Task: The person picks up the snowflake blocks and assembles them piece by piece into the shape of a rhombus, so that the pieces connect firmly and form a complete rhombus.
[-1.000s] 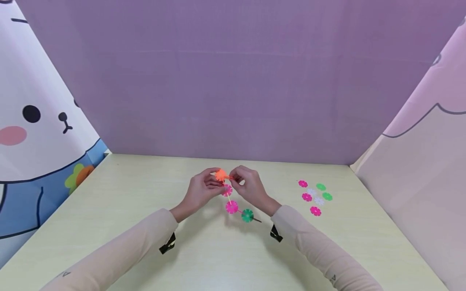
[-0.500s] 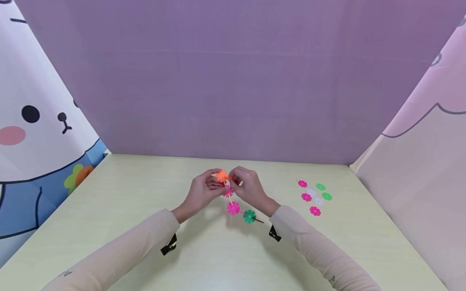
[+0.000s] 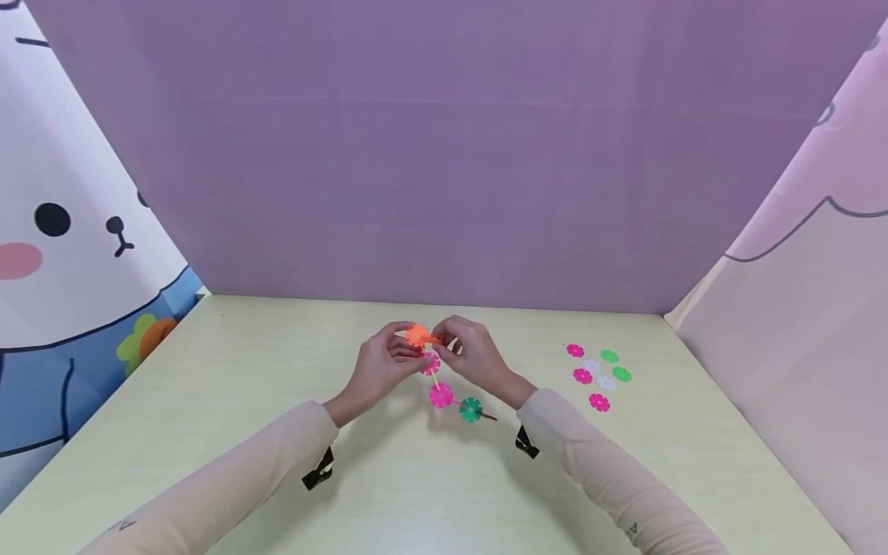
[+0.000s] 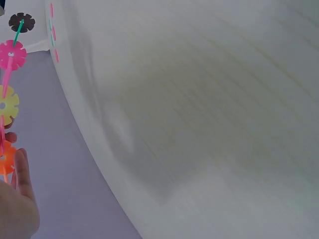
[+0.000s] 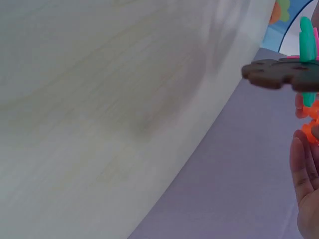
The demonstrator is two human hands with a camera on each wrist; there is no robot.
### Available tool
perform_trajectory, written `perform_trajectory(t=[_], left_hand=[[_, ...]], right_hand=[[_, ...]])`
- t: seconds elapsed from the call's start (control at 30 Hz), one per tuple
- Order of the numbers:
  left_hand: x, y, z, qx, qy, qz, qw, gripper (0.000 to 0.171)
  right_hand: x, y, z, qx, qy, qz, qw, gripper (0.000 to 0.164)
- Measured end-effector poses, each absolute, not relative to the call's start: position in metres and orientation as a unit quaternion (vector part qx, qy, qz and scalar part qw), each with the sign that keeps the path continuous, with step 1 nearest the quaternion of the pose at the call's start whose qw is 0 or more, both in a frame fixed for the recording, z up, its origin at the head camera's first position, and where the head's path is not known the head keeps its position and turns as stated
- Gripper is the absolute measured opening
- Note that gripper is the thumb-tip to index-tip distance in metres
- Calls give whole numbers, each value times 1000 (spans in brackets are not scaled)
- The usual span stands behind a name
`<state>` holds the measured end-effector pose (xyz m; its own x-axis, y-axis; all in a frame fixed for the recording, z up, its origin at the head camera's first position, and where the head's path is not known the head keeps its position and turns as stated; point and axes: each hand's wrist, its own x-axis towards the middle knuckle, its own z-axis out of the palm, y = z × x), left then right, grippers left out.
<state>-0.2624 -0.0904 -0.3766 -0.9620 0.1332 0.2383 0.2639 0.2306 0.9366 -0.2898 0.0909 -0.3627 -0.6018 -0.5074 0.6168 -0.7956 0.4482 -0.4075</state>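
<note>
Disc chain (image 3: 440, 395) mostly joined, seven loose discs (image 3: 600, 402) left over

Behind your pale, faintly wood-grained table (image 3: 416, 493) hangs a smooth purple cloth (image 3: 444, 193). Your left hand (image 3: 378, 368) holds an orange disc (image 3: 418, 336) between thumb and fingers; just to its right, your right hand (image 3: 480, 358) pinches a second orange disc (image 3: 432, 339), seen nearly edge-on. Whether those two are fully slotted is too small to tell. From there the chain runs near and right between your hands, through a yellow disc (image 4: 12, 102), pink ones and a dark green disc (image 3: 470, 410) to a brown disc (image 4: 28, 23) at its free end. By my judgement, that stretch is done, the orange end is the join in hand, and the loose discs on the right remain: three pink, two white, two light green, lying flat. All look like thin, stiff plastic rounds; chain neighbours cross at angles, their rims cut into petal-like notches.
</note>
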Motion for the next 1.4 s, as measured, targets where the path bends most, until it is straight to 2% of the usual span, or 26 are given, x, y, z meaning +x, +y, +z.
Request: perform_trajectory(t=[0.27,0.63,0.9,1.13,1.4], left_hand=[[-261,-97,-377,-105,-787,-606,52,63],[-259,-104,-377,-109,-781,-614,35,62],[-256,-106,-377,-109,-778,-618,29,60],[-255,-111,-377,-114,-774,-622,24,64],[-260,-115,-385,-140,-788,-598,47,69]], right_hand=[[-294,113,-367,369,-850,328,185,17],[-295,170,-379,299,-895,294,149,19],[-295,217,-393,300,-893,294,159,17],[-297,253,-398,239,-929,258,115,19],[-294,283,-397,208,-944,242,85,17]])
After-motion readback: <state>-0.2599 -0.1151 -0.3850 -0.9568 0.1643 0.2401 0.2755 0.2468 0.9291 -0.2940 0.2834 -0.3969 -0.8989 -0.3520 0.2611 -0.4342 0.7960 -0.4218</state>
